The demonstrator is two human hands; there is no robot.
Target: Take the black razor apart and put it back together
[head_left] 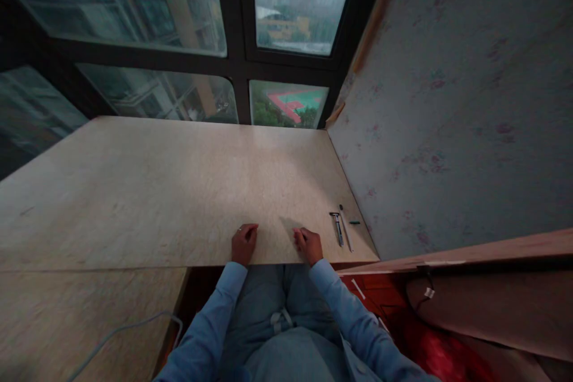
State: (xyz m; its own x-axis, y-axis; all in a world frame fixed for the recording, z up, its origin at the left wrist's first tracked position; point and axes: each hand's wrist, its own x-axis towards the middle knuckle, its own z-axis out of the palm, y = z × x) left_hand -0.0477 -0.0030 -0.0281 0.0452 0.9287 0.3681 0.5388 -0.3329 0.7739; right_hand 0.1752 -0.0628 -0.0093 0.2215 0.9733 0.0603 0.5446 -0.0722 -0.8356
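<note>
My left hand [244, 243] rests on the near edge of a pale wooden tabletop [179, 191], its fingers curled under into a loose fist with nothing visible in it. My right hand [308, 245] rests the same way a little to the right, fingers curled and holding nothing I can see. Both sleeves are light blue. To the right of my right hand lie a razor [336, 227] and a thin white stick [345, 228], neither touched by a hand.
A small dark green piece [354, 222] lies by the wall. A patterned wall [447, 101] bounds the table's right side and large windows [179, 42] its far side. A lower board with a white cable [116, 331] sits at the near left.
</note>
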